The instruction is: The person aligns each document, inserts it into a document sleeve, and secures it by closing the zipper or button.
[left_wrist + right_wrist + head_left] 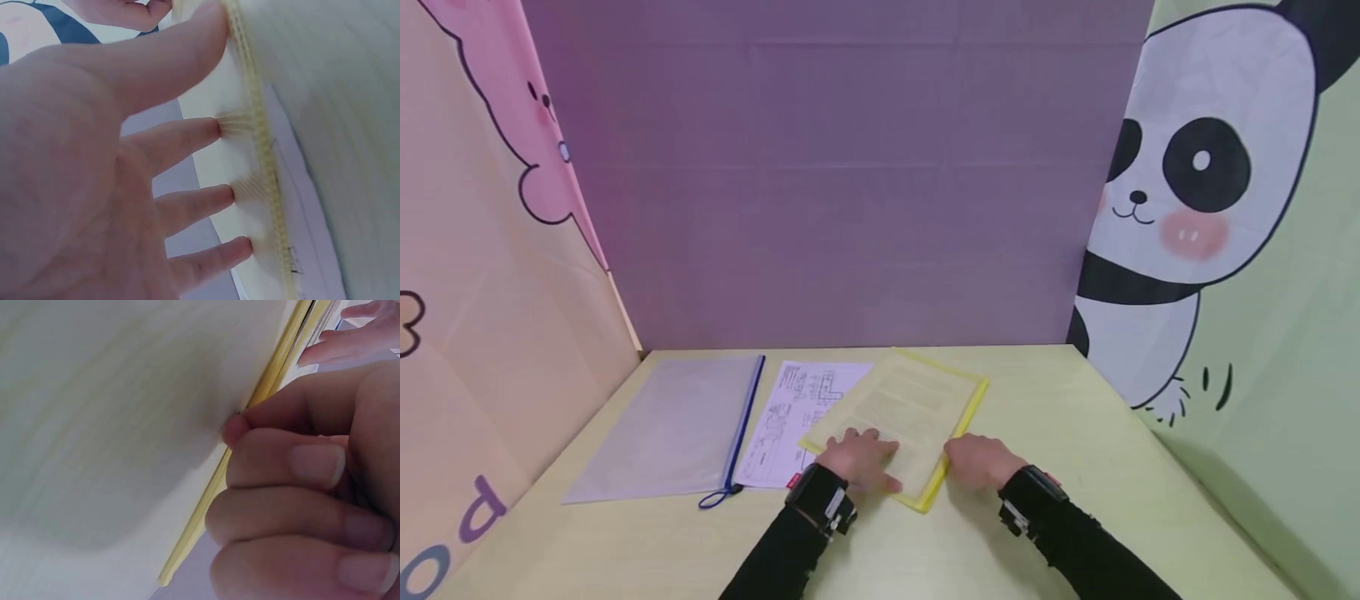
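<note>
A translucent yellow zip document pouch [910,400] lies slanted on the table, with a printed sheet showing faintly through it. My left hand [859,458] rests on its lower left part, fingers spread; in the left wrist view the fingertips press on the plastic near a ribbed yellow edge [259,112]. At the pouch's right side, my right hand [981,460] pinches the yellow zip edge [275,369] between thumb and index finger, the other fingers curled. The fingers hide any zip pull there.
A white sheet with line drawings [778,429] lies left of the yellow pouch, partly under it. Farther left is a clear pouch [658,433] with a blue zip edge and a blue cord loop [715,500]. A purple backdrop [850,183] stands behind the table [1075,508].
</note>
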`<state>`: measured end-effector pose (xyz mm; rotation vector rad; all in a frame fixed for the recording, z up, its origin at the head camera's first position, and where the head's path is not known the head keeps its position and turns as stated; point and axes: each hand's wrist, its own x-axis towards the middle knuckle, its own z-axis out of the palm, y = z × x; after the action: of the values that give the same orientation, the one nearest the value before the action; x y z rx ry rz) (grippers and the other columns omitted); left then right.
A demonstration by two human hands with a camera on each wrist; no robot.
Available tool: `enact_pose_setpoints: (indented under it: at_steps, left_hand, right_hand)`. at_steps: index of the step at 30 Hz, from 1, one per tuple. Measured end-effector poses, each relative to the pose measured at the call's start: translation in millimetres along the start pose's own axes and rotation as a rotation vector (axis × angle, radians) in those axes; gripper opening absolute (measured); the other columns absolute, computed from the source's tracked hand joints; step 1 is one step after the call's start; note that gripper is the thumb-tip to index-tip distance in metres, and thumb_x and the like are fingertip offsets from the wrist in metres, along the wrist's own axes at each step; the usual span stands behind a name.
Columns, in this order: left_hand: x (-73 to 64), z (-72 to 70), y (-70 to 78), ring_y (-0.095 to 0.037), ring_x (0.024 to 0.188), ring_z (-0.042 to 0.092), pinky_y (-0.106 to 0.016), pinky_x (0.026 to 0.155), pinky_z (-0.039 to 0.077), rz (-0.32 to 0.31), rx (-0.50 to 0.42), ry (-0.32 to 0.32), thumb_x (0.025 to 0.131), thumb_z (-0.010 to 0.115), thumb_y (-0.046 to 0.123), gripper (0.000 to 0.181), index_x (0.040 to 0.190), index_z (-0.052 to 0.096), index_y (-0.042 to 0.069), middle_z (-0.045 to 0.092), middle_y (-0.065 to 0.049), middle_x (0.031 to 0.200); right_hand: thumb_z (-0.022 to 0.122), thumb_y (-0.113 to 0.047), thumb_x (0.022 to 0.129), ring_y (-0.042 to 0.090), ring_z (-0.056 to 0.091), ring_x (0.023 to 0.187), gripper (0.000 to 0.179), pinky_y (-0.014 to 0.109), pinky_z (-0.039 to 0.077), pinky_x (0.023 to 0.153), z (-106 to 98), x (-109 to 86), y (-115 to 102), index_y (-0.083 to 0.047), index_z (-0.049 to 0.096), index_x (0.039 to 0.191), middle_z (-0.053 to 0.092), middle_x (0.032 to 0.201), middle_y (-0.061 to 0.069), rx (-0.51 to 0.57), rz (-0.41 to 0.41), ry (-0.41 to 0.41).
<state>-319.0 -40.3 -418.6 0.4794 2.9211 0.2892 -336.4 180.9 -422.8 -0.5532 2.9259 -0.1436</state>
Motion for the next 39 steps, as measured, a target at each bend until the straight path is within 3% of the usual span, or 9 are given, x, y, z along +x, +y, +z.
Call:
enact_pose_setpoints:
  at_steps: [9,22,28,32,39]
  left_hand:
    - [2.1,-0.9,0.5,-0.038,0.148,0.030,-0.066,0.116,0.023,0.010,-0.022,0.001,0.088,0.071,0.056,0.065,0.145,0.058,0.027,0.043,-0.008,0.158]
    - [6.6,4.3,2.9,-0.037,0.138,0.041,-0.068,0.115,0.022,0.024,0.007,0.008,0.087,0.071,0.059,0.067,0.145,0.058,0.028,0.051,-0.010,0.146]
    - [9.4,6.5,2.9,-0.039,0.147,0.030,-0.066,0.117,0.019,0.050,-0.038,-0.010,0.089,0.070,0.057,0.062,0.143,0.059,0.029,0.045,-0.011,0.155]
    - [6.9,4.2,4.7,-0.039,0.147,0.031,-0.067,0.116,0.022,0.070,-0.096,-0.031,0.090,0.071,0.052,0.061,0.144,0.058,0.027,0.042,-0.011,0.158]
    - [5.5,2.5,9.7,-0.038,0.145,0.035,-0.063,0.115,0.028,0.069,-0.088,-0.051,0.092,0.071,0.048,0.059,0.145,0.058,0.026,0.043,-0.011,0.158]
  right_hand:
    - [0.062,-0.011,0.097,0.022,0.050,0.067,0.011,0.037,0.041,0.061,0.5,3.5,7.5,-0.010,0.061,0.087,0.053,0.076,0.005,0.000,0.014,0.016]
    - [0.058,-0.007,0.096,0.025,0.051,0.067,0.013,0.039,0.044,0.059,-0.8,10.6,18.3,-0.009,0.057,0.083,0.053,0.076,0.008,-0.057,0.054,0.028]
    - [0.056,-0.005,0.095,0.027,0.052,0.068,0.013,0.042,0.046,0.060,-3.0,12.5,21.9,-0.007,0.057,0.083,0.053,0.076,0.009,-0.074,0.079,0.051]
    - [0.054,-0.006,0.097,0.027,0.052,0.069,0.013,0.042,0.045,0.061,-4.0,16.2,25.5,-0.006,0.058,0.085,0.053,0.077,0.010,-0.070,0.096,0.040]
    - [0.052,-0.007,0.099,0.026,0.052,0.067,0.016,0.039,0.042,0.060,-5.9,20.2,30.3,-0.006,0.057,0.084,0.054,0.077,0.010,-0.076,0.117,0.015]
